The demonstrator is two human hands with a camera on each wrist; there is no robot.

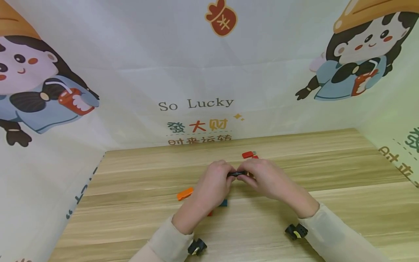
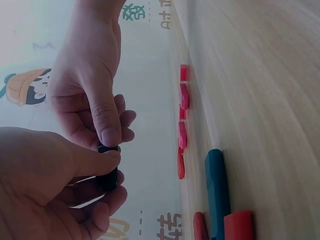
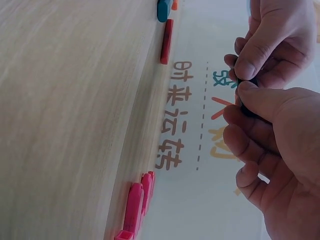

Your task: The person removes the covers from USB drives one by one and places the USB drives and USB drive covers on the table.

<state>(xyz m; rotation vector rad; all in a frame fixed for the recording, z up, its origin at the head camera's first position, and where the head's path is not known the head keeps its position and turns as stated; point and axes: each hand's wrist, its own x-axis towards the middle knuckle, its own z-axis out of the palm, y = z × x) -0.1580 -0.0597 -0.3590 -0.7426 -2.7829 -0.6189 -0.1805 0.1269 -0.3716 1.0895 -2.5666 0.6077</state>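
Both hands meet over the table around a small black USB stick (image 1: 236, 174). One end is pinched between thumb and fingers of my left hand (image 1: 214, 180). My right hand (image 1: 266, 178) pinches the other end, thumb on top in the left wrist view. The fingers cover much of the black stick (image 2: 107, 175), and the thumb tips almost meet on it. Just beyond the right hand lies a red USB stick (image 1: 247, 154) with its metal plug bare. An orange stick (image 1: 185, 194) lies left of my left forearm.
Under the left forearm, a blue stick (image 1: 224, 202) and a red piece (image 1: 210, 213) are partly hidden. Several pinkish-red pieces (image 2: 184, 96) lie in a row on the wooden table (image 1: 343, 163). A printed cloth (image 1: 271, 83) stands behind and at both sides.
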